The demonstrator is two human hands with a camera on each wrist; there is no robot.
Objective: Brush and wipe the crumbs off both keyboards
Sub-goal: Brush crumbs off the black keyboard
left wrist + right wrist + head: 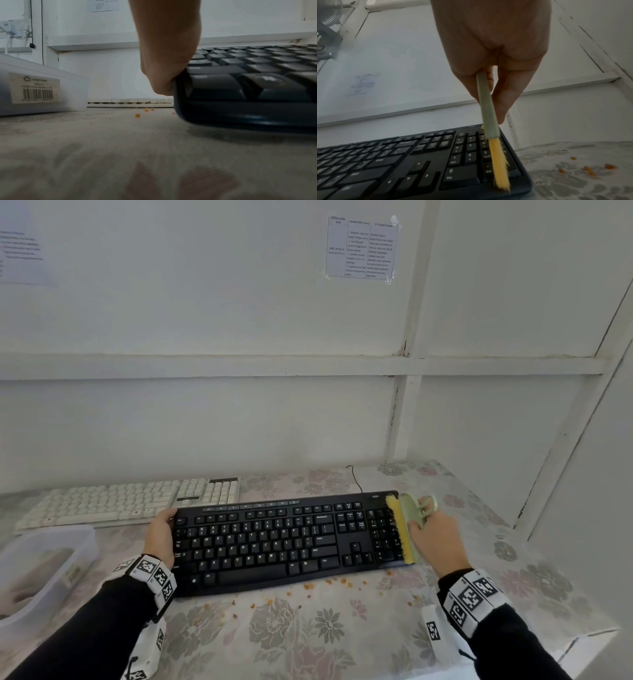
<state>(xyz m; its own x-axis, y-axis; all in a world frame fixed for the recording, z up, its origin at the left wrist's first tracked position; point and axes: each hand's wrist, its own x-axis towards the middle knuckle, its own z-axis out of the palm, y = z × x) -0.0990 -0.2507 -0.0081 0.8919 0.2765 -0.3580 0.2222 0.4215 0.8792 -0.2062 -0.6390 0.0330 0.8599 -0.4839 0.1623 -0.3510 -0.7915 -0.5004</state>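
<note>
A black keyboard [274,542] lies across the middle of the flowered tablecloth. My left hand [162,532] grips its left end, thumb on the top corner; in the left wrist view the hand [168,60] wraps the keyboard's edge [240,94], which looks slightly raised. My right hand [433,537] holds a pale green brush [409,525] whose yellow bristles [499,166] rest on the number pad at the keyboard's right edge [513,169]. A white keyboard [130,501] sits behind at the left. Orange crumbs [329,583] dot the cloth in front of the black keyboard.
A translucent plastic container [44,570] stands at the left front, close to my left wrist. The black keyboard's cable [354,479] runs back toward the wall. White walls close the table behind and on the right. More crumbs [589,170] lie right of the keyboard.
</note>
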